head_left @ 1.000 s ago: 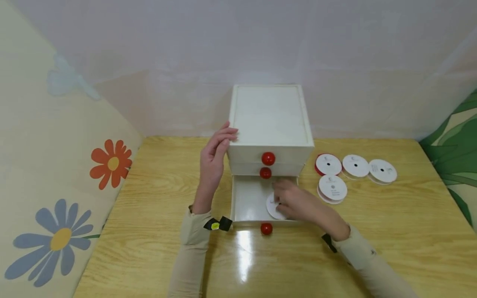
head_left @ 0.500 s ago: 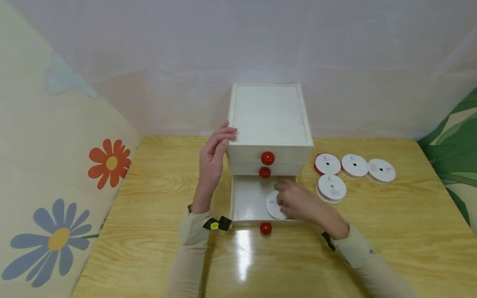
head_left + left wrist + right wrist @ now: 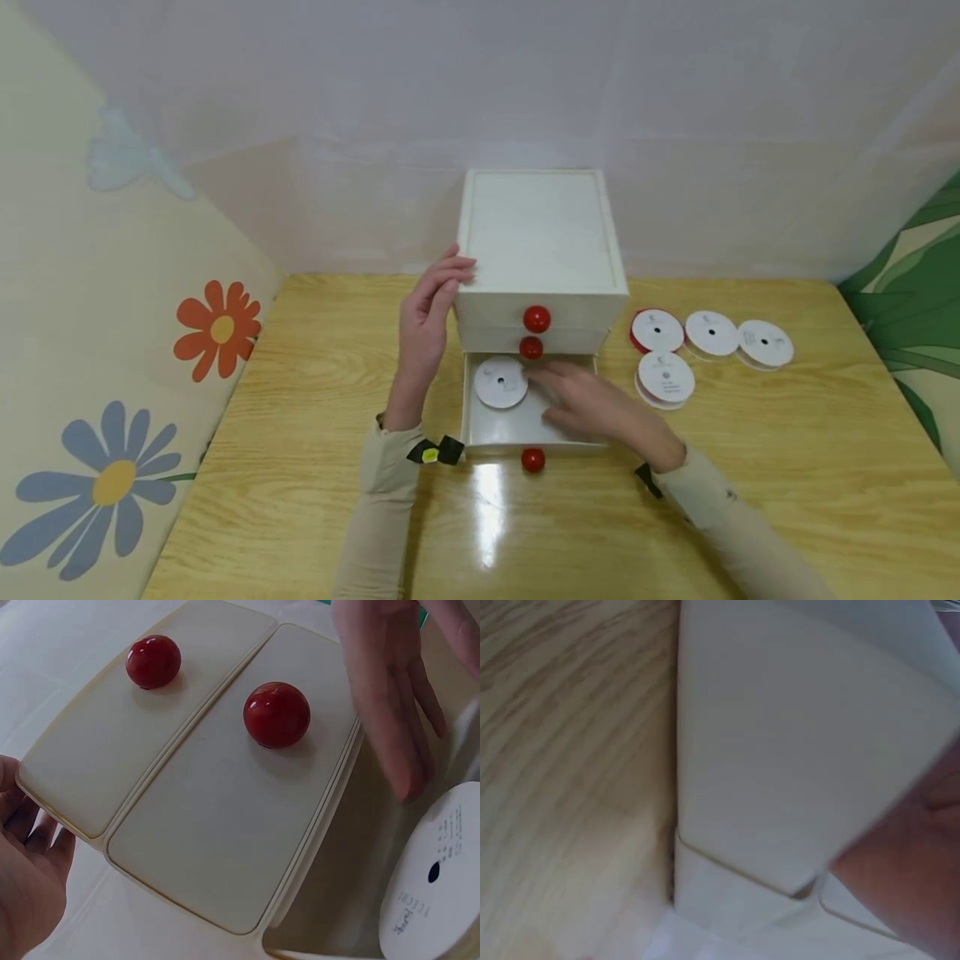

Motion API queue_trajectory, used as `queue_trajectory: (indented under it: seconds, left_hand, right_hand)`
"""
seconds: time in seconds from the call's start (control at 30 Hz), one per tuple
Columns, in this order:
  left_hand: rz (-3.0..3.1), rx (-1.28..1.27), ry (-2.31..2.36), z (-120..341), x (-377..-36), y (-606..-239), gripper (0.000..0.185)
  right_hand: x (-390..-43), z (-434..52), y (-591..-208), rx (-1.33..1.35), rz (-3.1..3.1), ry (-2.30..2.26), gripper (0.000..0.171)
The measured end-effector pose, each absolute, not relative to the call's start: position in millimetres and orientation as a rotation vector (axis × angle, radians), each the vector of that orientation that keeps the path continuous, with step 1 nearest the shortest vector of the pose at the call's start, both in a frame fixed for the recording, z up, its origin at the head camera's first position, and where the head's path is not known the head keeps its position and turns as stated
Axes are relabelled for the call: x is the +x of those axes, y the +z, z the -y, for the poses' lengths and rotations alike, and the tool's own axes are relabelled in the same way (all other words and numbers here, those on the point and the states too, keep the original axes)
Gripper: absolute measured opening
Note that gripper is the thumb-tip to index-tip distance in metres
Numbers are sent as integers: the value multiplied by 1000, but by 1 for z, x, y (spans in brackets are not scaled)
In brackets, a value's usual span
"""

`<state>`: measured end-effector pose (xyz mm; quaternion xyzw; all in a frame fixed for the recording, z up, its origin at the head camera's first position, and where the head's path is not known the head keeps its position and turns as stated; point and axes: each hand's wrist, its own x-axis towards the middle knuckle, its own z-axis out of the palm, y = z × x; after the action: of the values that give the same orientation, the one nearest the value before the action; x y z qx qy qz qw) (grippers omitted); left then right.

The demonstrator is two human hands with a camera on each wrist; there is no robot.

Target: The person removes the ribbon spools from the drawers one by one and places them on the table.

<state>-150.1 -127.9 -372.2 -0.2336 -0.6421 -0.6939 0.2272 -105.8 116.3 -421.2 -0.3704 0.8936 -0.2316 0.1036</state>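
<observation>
A white cabinet (image 3: 538,233) with red knobs stands on the table, its bottom drawer (image 3: 498,429) pulled out. Flat in the drawer's back left lies a white ribbon spool (image 3: 501,383), also visible at the lower right of the left wrist view. My right hand (image 3: 588,404) is over the drawer's right half, fingers extended toward the spool; the left wrist view shows a gap between them. My left hand (image 3: 429,312) rests against the cabinet's front left side, fingers lying on its top edge. The right wrist view mostly shows the drawer's outer wall (image 3: 802,735).
Right of the cabinet, several more ribbon spools lie on the wooden table (image 3: 750,467): a red-edged spool (image 3: 657,331), others in a row beside it, and one spool (image 3: 666,377) in front. A pale wall rises behind; painted panels flank both sides.
The spool in the drawer has gone from the front right to the back left. My right hand has shifted slightly left and is now apart from it. My left hand stays put.
</observation>
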Motion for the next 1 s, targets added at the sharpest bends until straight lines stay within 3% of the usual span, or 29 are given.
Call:
queue_trajectory:
  seconds: [0.17,0.43,0.67,1.0]
  left_hand:
    - [1755,-662,-1908,128,-151,-374,23]
    - [1751,-669,-1905,127,-151,-372,23]
    - [1752,-661,-1907,129,-150,-371,22]
    - [1766,-666,-1898,129,-150,-372,24]
  right_hand:
    - [-111,-105,-427,-1095,-2562,-680,63]
    - [-111,-100,-432,-1175,-2437,-791,43]
    - [-110,-93,-439,-1260,-2418,-820,64]
    - [-111,-91,-440,-1307,-2420,-758,64]
